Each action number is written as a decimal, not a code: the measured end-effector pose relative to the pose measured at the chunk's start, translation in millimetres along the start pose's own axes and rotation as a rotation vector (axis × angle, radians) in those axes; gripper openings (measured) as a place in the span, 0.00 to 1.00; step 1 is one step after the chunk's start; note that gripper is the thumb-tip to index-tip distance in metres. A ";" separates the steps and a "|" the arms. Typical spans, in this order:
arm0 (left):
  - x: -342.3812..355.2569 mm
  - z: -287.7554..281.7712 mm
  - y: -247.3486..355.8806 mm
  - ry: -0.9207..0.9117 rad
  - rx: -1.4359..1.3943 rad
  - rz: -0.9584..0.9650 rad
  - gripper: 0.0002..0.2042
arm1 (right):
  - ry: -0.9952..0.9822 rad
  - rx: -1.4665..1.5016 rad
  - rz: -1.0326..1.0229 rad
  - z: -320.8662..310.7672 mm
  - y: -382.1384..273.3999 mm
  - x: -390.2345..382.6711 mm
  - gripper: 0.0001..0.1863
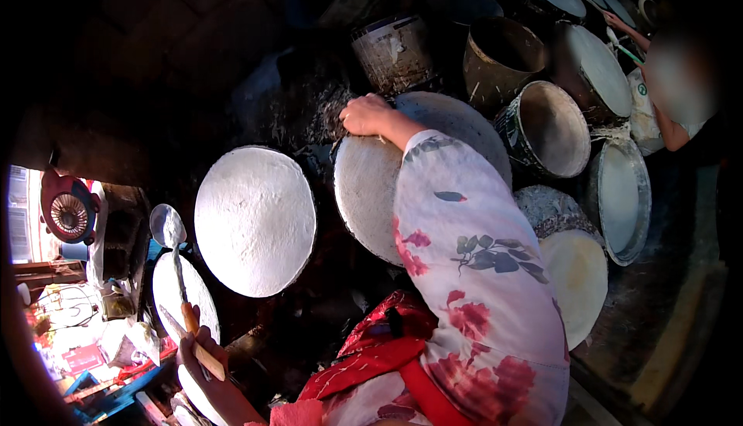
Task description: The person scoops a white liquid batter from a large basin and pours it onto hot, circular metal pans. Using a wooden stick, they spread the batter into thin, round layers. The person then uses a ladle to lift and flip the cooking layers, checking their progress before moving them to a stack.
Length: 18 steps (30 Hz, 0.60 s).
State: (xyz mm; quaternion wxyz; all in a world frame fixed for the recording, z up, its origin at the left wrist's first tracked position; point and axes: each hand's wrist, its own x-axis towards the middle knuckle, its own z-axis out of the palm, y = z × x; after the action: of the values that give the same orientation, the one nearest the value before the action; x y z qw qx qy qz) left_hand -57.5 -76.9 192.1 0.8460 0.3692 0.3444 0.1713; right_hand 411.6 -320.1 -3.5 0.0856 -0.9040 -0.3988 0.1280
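Note:
At lower left, my left hand (203, 356) is closed around a ladle (168, 226) with a metal bowl and an orange handle. The ladle's bowl and shaft are smeared white. A flat tool (207, 360) with a pale, wood-coloured grip and a narrow blade is in the same hand. My right arm, in a floral sleeve, reaches across the middle. My right hand (367, 115) has its fingers curled at the upper left rim of a round, white-coated disc (368, 186); its fingertips are partly hidden. Left of that disc stands another white-coated disc (255, 221), bright and rough-surfaced.
A smaller white disc (186, 290) is behind the ladle. Several stained buckets (395, 54) and open tubs (551, 128) crowd the back and right. More white-topped rounds (574, 279) stand at right. Another person's arm (672, 128) shows at far right. A fan (70, 211) is at far left.

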 end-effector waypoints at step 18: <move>33.8 -25.5 12.9 -0.365 -0.124 -0.241 0.25 | 0.926 0.166 0.841 153.2 -56.0 -358.5 0.29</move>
State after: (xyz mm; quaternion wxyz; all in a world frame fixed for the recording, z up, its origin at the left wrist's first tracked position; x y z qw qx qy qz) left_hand -52.3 -36.9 173.8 0.9298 0.2975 0.2159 0.0201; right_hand 93.8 -541.1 -76.6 0.2618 -0.9354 0.0803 -0.2235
